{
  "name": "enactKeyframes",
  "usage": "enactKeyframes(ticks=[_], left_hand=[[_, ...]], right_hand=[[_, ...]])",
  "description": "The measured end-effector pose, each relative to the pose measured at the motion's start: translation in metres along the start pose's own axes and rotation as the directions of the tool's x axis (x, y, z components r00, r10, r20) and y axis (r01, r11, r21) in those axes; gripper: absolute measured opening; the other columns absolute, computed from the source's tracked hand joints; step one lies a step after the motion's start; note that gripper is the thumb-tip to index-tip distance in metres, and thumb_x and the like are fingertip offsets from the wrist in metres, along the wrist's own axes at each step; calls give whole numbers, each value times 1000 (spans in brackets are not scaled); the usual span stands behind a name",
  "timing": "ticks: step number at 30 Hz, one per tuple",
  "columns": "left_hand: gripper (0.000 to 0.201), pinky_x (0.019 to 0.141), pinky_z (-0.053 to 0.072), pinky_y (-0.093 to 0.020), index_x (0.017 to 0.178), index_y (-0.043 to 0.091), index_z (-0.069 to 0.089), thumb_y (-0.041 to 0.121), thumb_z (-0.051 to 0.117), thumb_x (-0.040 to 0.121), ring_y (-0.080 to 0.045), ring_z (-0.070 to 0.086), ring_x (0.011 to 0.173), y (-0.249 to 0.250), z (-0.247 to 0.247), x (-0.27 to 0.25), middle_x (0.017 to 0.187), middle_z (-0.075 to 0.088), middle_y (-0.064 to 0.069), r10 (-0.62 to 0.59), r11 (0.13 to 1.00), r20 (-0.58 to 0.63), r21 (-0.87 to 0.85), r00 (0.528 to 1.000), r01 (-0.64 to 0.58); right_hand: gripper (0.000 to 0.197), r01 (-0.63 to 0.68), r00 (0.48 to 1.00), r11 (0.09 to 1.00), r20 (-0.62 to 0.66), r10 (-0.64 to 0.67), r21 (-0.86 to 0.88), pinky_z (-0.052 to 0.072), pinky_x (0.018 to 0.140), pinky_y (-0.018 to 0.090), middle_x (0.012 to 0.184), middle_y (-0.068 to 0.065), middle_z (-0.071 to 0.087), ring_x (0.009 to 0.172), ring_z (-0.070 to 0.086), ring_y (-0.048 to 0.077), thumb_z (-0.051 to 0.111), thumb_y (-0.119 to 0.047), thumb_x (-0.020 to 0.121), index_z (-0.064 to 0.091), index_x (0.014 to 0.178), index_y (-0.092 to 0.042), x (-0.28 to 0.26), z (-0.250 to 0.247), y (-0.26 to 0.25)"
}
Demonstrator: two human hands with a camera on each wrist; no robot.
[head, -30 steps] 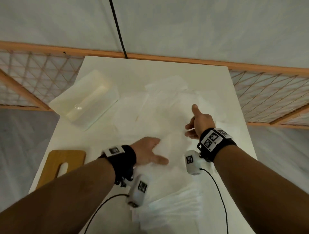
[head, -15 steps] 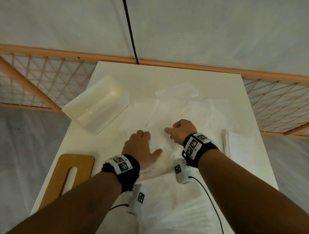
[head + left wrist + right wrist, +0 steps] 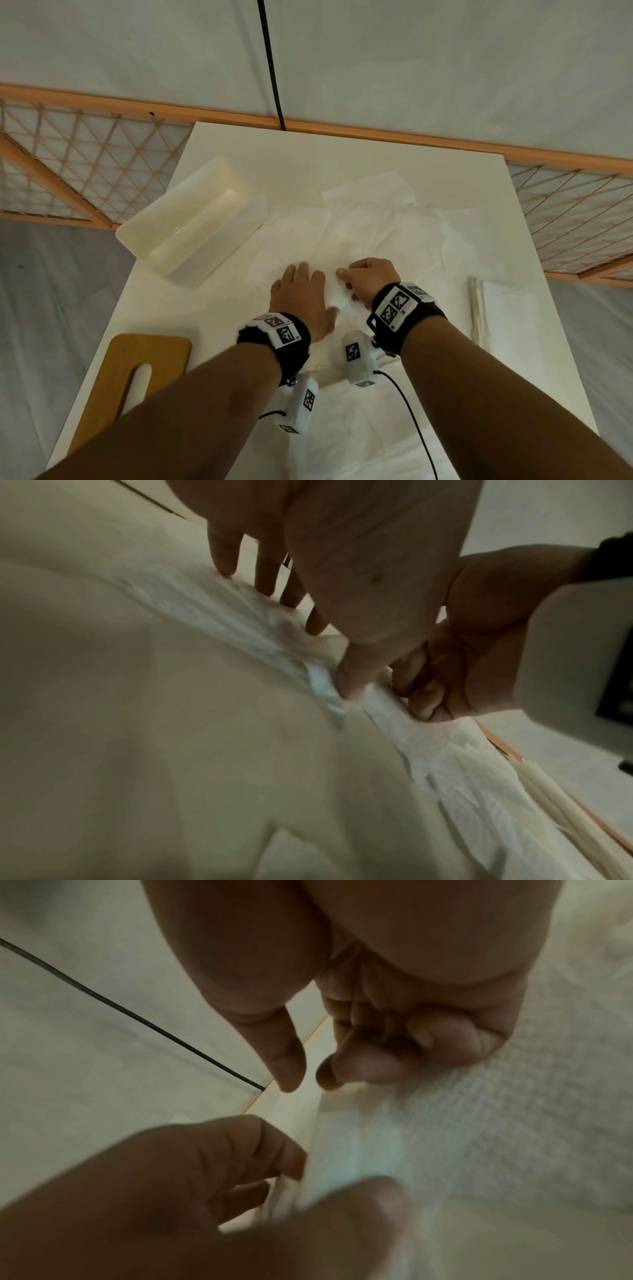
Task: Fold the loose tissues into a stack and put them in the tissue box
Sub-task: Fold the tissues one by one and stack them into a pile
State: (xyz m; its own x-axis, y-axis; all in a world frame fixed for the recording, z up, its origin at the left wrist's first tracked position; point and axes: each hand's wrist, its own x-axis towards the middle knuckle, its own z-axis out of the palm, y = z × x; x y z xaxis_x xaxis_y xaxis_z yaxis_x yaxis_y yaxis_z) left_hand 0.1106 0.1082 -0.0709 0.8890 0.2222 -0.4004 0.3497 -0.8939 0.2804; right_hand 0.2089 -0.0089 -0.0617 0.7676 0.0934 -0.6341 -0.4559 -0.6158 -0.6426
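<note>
1. A white table [image 3: 342, 164] stands against a pale wall, with wooden lattice panels [image 3: 85, 164] on either side.
2. The left hand [image 3: 301, 298] lies flat, fingers straight, pressing a loose tissue [image 3: 342, 301] down onto the table.
3. The right hand [image 3: 368, 282] sits just beside it, fingers curled; in the right wrist view thumb and forefinger stand slightly apart above the sheet's raised edge, so whether they pinch it I cannot tell.
4. More loose tissues [image 3: 376, 226] spread beyond both hands; a folded stack [image 3: 493, 315] lies well to the right of the right hand.
5. The open tissue box [image 3: 191, 226] sits beyond and left of the left hand; a wooden lid [image 3: 137, 373] lies near the left forearm.
6. To fold well, I judge: keep the flat palm anchoring, take only one ply, bring edge to edge squarely, then smooth the crease outward.
</note>
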Motion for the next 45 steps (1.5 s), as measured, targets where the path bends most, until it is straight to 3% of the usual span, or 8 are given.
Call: enactKeyframes(ticks=[5, 9, 17, 21, 26, 32, 37, 45], left_hand=[[23, 108, 40, -45, 105, 16, 59, 34, 46, 103, -31, 38, 137, -6, -2, 6, 129, 53, -5, -1, 980, -66, -196, 998, -12], [25, 83, 38, -34, 82, 13, 49, 25, 44, 104, -28, 52, 100, -11, -11, 3, 87, 48, 0, -64, 925, -83, -380, 994, 28], [15, 79, 49, -33, 86, 15, 64, 24, 60, 97, -24, 62, 92, -20, -25, -9, 92, 68, -1, -164, 821, -59, -561, 985, 104], [34, 57, 38, -25, 56, 17, 51, 7, 72, 81, -21, 48, 58, -15, -23, -19, 59, 52, 1, -259, 540, 43, -822, 965, 182], [11, 74, 63, -50, 91, 3, 63, 0, 71, 84, -38, 69, 94, -25, -10, -20, 103, 69, -18, -491, 46, 193, -968, 850, 246], [70, 82, 62, -46, 118, 26, 47, 29, 90, 64, -30, 66, 99, -37, 0, -11, 113, 58, -4, -516, 389, 107, -855, 850, 343], [51, 74, 64, -47, 119, 17, 49, 13, 76, 76, -29, 67, 83, -40, -2, -10, 94, 51, 3, -623, 308, 120, -870, 773, 384], [46, 62, 64, -44, 118, 19, 47, 7, 74, 83, -35, 65, 97, -42, 2, -9, 118, 55, -12, -595, 223, 145, -915, 791, 336]], right_hand=[[28, -9, 999, 1000, -30, 10, 24, 54, 65, 34, 84, 3, 74, 67, 69, 19, 79, -40, 85, 65, 96, -17, 1, -8, 8], [34, 10, 999, 999, -34, -9, 41, 54, 64, 35, 77, 2, 75, 69, 71, 22, 76, -49, 85, 65, 93, -18, -3, -14, 12], [35, 65, 997, 998, -29, -66, -14, 60, 82, 41, 88, 1, 74, 83, 72, 24, 79, -47, 81, 66, 92, -17, -12, -15, 15], [36, 72, 997, 995, 14, -73, 68, 61, 74, 39, 85, 3, 75, 76, 75, 21, 75, -47, 86, 66, 96, -14, -20, -12, 9], [36, 17, 997, 992, 66, -25, 123, 64, 78, 48, 77, 6, 77, 75, 78, 24, 79, -39, 85, 66, 101, -9, -22, -2, 10], [45, -53, 997, 990, 55, 46, 128, 65, 70, 50, 80, 10, 77, 69, 77, 27, 79, -42, 86, 66, 104, -4, -21, 9, 5], [57, -69, 998, 994, 15, 68, 87, 62, 61, 38, 73, 7, 77, 61, 76, 24, 77, -50, 85, 65, 117, -5, -11, 14, 2], [44, -68, 998, 996, 2, 68, 57, 43, 41, 21, 78, 3, 74, 42, 65, 10, 78, -44, 88, 68, 106, -5, -4, 19, -11]])
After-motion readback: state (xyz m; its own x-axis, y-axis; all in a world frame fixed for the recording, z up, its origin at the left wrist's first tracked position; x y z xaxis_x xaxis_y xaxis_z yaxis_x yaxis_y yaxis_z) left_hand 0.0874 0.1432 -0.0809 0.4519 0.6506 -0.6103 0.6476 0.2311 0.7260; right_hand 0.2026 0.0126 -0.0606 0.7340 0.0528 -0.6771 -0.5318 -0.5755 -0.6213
